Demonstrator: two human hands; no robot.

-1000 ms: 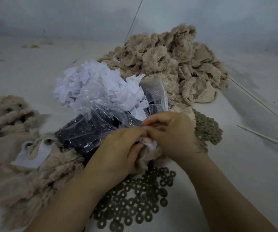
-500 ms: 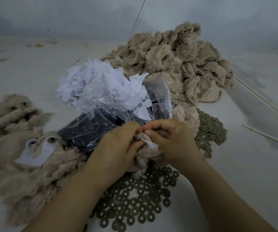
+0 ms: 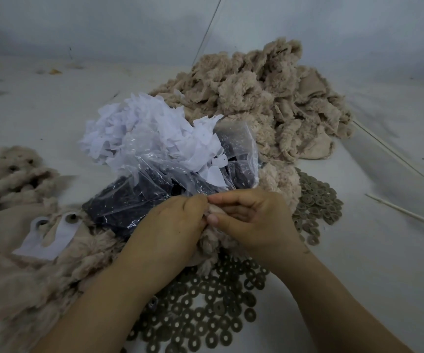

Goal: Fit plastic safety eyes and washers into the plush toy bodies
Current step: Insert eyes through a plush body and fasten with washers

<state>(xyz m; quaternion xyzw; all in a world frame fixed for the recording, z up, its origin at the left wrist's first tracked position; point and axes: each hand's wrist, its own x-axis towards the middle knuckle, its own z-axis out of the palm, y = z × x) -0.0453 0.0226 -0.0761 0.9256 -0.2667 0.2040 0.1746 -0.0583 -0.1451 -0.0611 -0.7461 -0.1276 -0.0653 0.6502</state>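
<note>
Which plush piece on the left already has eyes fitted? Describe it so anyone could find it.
Start at the clear bag of dark eyes in the middle. Left of it lies a tan plush piece. Unlike its neighbours, it carries a white backing patch with two eyes.

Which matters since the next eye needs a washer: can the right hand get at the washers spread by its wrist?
Probably yes. The washers lie loose and uncovered on the table just beside the right hand, nothing between. But that hand and the left hand both grip the plush piece, so it must let go first.
</note>
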